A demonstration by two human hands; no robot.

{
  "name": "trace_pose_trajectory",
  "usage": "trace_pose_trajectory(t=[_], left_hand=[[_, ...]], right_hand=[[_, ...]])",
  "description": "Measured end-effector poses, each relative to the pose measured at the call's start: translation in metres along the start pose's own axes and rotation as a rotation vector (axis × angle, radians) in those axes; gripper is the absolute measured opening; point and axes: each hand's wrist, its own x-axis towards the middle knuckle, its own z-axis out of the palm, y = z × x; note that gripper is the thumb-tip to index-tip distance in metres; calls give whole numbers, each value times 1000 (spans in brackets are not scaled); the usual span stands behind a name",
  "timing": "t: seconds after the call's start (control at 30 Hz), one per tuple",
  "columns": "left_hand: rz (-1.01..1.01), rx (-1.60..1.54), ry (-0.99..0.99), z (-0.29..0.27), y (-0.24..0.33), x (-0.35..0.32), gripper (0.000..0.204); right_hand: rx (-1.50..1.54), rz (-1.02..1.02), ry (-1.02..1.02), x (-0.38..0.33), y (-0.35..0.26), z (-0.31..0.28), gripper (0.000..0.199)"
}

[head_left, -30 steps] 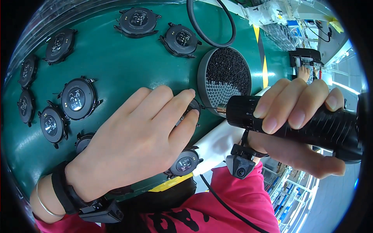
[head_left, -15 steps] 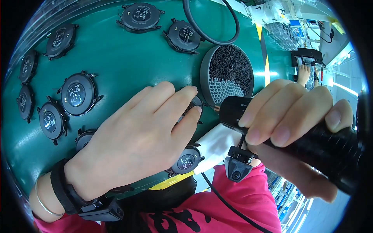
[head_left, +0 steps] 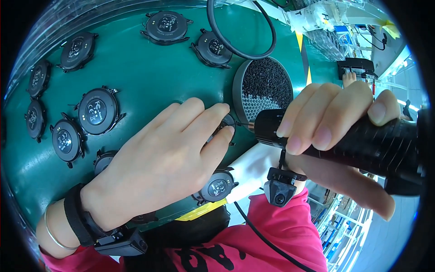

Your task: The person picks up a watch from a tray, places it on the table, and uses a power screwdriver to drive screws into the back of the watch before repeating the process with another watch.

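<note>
A round black smartwatch case [head_left: 228, 121], mostly covered by fingers, is pinched between the thumb and index finger of my left hand [head_left: 163, 156] over the green mat. My right hand [head_left: 333, 118] is wrapped round a thick black electric screwdriver [head_left: 268, 129]. Its thin bit points left and reaches the edge of the held case; whether a screw sits on the tip is too small to tell. Just beyond the bit stands a round grey tray [head_left: 238, 93] with a perforated plate, partly covered by small black screws [head_left: 267, 77].
Several more smartwatch cases lie back up on the green mat [head_left: 149, 81], such as one case [head_left: 98, 112] at left and another [head_left: 216, 187] by my left wrist's near side. A thick black cable [head_left: 213, 27] loops behind the tray. Another person's hand [head_left: 349, 79] shows far right.
The screwdriver's rear end has swung upward in the picture, so the tool lies more level, its bit still at the case. My left hand keeps its pinch. The view has shifted slightly.
</note>
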Motion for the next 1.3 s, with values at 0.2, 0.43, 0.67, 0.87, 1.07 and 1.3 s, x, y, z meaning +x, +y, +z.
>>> trace_pose_trajectory(t=[0.2, 0.43, 0.67, 0.87, 1.07, 1.3], left_hand=[[-36, -10, -2, 3, -2, -3, 44], [-21, -5, 9, 2, -1, -1, 43], [-75, 2, 23, -1, 0, 1, 47], [-16, -11, 35, 3, -2, 0, 49], [-32, 1, -10, 2, -2, -2, 49], [-51, 0, -11, 0, -2, -2, 51]], right_hand=[[24, -6, 65, -1, 10, 11, 91], [143, -72, 118, 1, 20, 19, 88], [127, -65, 320, -24, 9, -24, 90], [-50, -44, 322, -31, 24, -41, 90], [-12, -21, 294, -30, 27, -39, 92], [-14, -31, 281, -28, 26, -35, 94]])
